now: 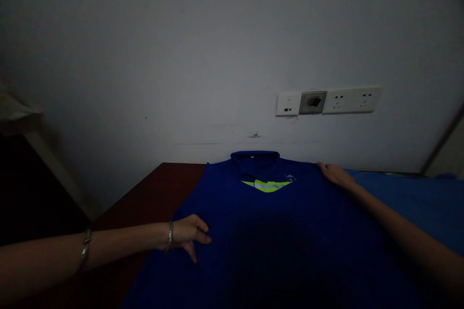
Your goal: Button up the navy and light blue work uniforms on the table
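A dark blue polo shirt [224,207] lies spread out, collar towards the wall, with a yellow-green and silver band below the neck opening. My left hand [192,232] is over the shirt's left side, fingers apart and bent slightly downward. It wears a bracelet at the wrist, and another ring of metal sits higher on the forearm. At the shirt's far right shoulder, my right hand [335,174] has its fingers closed on the edge of the cloth. The lower part of the shirt is in deep shadow.
Under the shirt is a dark red tabletop [177,183], its far edge against the white wall [163,67]. Lighter blue cloth [406,203] lies on the right. Sockets and a switch plate [350,100] are on the wall above. Pale material [18,108] shows at far left.
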A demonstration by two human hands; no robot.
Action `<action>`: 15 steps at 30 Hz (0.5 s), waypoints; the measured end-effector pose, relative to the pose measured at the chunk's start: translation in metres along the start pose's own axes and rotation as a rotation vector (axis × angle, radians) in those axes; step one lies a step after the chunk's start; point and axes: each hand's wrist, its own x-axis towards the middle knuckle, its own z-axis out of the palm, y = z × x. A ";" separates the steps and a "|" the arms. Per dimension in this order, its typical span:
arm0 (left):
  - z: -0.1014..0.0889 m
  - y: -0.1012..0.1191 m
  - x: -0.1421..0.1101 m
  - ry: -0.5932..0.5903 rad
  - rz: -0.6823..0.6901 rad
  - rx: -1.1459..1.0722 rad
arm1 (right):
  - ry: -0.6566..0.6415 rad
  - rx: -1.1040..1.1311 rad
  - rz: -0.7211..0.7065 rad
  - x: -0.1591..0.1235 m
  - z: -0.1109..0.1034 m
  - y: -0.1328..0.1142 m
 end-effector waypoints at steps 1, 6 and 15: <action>-0.001 -0.003 0.002 0.008 -0.015 0.000 | -0.003 -0.021 -0.009 -0.005 0.000 0.002; -0.001 -0.015 0.008 -0.070 -0.063 0.013 | 0.023 -0.116 -0.131 -0.029 0.001 0.005; 0.008 -0.016 0.001 -0.187 -0.021 0.008 | 0.117 -0.244 -0.142 -0.048 0.007 0.000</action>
